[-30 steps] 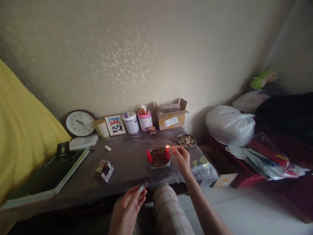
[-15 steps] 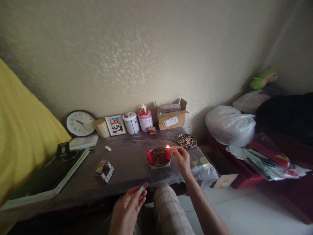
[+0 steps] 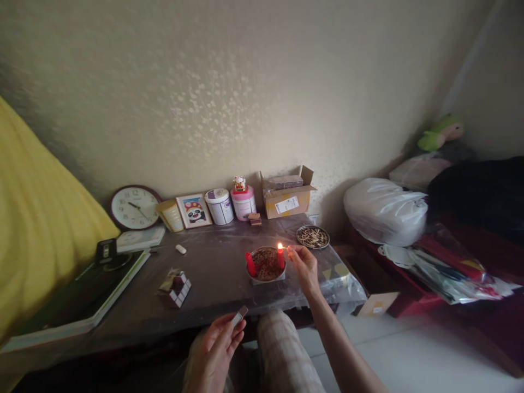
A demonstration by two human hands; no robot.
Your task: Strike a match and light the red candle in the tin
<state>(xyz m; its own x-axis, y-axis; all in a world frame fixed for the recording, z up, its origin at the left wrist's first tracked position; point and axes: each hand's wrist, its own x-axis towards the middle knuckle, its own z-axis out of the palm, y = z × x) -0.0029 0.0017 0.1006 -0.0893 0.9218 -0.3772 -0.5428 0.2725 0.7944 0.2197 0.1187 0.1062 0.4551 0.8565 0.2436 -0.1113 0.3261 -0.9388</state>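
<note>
Right hand (image 3: 303,268), in the head view, pinches a match (image 3: 285,248), its flame at the tip of the right red candle (image 3: 280,260) in the bowl (image 3: 268,281) on the table (image 3: 216,275); nearer, the left hand (image 3: 219,341) grips a small box (image 3: 239,315).

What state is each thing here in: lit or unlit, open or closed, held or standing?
Left hand: gripping a small box
Right hand: pinching a match
Right candle: flame at its top, by the match; burning alone unclear
Left candle: no visible flame
White canister: lidded
Pink canister: lidded
Cardboard box: flaps open
Clock: propped up
Picture frame: propped up
</note>
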